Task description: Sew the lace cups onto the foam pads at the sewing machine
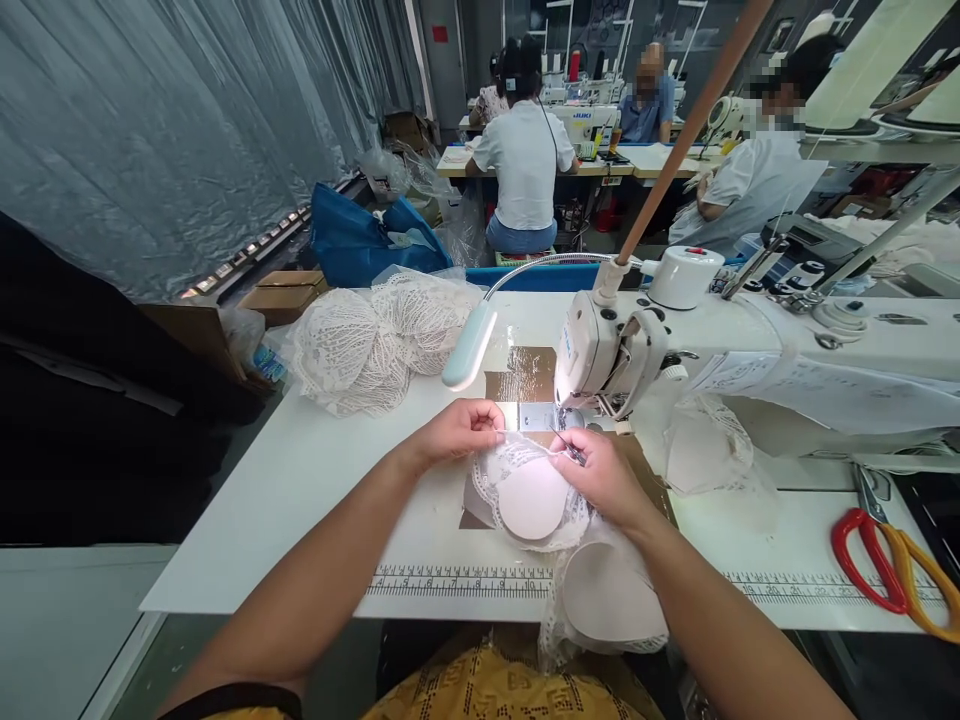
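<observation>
My left hand (459, 430) is closed, pinching the upper lace edge of a white lace-trimmed bra cup (531, 495) that lies on the table in front of the sewing machine (622, 345). My right hand (600, 475) is closed on small thread snips (568, 448), their tip at the lace edge near the needle. A second cup (604, 595) of the same piece hangs over the table's front edge.
A pile of white lace cups (375, 340) sits at the back left of the white table (300, 480). Scissors with red and yellow handles (889, 560) lie at the right. A gooseneck lamp (469, 345) hangs over the work. Other people sit at machines beyond.
</observation>
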The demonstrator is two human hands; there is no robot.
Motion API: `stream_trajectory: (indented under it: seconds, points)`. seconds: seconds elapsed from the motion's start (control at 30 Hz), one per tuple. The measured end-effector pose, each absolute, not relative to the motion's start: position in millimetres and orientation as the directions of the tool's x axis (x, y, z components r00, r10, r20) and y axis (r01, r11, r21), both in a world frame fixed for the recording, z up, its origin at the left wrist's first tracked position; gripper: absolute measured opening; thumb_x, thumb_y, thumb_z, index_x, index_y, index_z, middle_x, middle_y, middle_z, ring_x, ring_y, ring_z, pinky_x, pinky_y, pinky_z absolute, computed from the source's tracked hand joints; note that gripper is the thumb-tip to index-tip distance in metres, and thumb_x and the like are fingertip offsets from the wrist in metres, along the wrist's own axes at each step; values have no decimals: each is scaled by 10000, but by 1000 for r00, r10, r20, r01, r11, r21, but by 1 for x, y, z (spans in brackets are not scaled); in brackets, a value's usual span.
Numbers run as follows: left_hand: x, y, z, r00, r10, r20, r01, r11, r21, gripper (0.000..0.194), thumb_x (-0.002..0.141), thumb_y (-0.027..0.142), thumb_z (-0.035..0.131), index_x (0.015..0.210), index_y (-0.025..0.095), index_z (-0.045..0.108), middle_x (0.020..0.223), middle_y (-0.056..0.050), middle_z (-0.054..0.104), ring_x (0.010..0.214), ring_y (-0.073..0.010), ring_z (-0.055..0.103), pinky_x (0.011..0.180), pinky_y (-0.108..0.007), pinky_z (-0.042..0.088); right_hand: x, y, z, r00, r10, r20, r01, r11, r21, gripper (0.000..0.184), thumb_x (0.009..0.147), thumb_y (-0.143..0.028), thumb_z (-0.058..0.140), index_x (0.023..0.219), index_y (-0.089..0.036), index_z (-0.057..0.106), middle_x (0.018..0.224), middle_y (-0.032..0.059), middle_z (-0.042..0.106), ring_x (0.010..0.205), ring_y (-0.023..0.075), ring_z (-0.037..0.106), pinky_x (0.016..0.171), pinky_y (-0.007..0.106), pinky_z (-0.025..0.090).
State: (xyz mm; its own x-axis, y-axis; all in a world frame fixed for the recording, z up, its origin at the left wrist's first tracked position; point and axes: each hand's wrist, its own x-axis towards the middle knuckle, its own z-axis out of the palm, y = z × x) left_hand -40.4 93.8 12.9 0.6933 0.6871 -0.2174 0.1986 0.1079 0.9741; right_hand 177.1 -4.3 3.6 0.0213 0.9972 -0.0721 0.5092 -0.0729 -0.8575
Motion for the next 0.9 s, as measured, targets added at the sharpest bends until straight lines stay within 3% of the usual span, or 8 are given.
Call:
stream_trajectory:
  seconds: [0.17,0.3,0.5,0.57,0.63,0.73,0.83,0.9]
  points:
    - [-46,80,23,679,734,-13,227,-193,955,50,760,162,610,724,129,602,743,-3,551,659,-99,497,612,-218,394,178,-5,-3,5,997,71,571,55,-819,86,764,-177,530,707,-205,587,753,-15,584,717,144,512,642,249,364]
    - [-56,60,24,634,740,223,234,-458,857,117,790,83,549,719,144,620,817,-29,568,758,-123,536,700,-244,425,178,-7,-6,-67,974,217,590,214,-778,118,771,-157,519,664,-198,546,708,-8,557,702,144,516,646,254,373]
    - [-63,43,16,593,709,383,197,-588,784,132,815,76,544,750,148,632,908,-61,598,856,-149,570,767,-273,450,177,-8,-8,-128,945,301,567,319,-759,114,767,-143,516,670,-197,542,714,1,563,675,142,520,634,259,393]
    - [-63,42,15,575,757,310,205,-500,841,99,830,116,560,770,147,633,964,-76,633,919,-168,591,818,-291,459,176,-8,-8,-129,940,315,574,330,-749,108,768,-150,521,675,-200,545,716,1,569,685,145,528,637,259,403]
    - [-62,42,15,545,830,114,230,-279,932,65,842,185,590,851,146,641,888,-61,659,854,-162,611,768,-281,474,175,-7,-7,-78,953,293,606,279,-745,88,786,-175,528,713,-207,566,751,3,599,702,149,549,643,259,420]
    - [-56,45,14,520,827,-214,212,118,970,265,805,269,671,1030,131,646,714,-14,642,682,-133,595,652,-248,465,174,-10,-6,41,963,266,691,164,-704,116,833,-310,564,889,-222,613,861,20,657,758,177,598,663,279,459]
    - [-51,48,11,562,757,-334,114,330,937,301,744,305,738,951,91,695,753,-55,674,679,-143,610,653,-261,478,174,-18,-3,14,934,357,727,235,-645,358,874,-472,515,1105,-207,581,926,58,684,820,217,641,681,310,498]
    - [-49,48,9,576,736,-357,69,392,917,273,717,316,766,852,85,717,775,-76,687,673,-144,611,637,-257,475,172,-23,-2,-82,908,410,705,343,-620,401,929,-478,410,1181,-199,549,956,72,696,837,217,661,682,308,513]
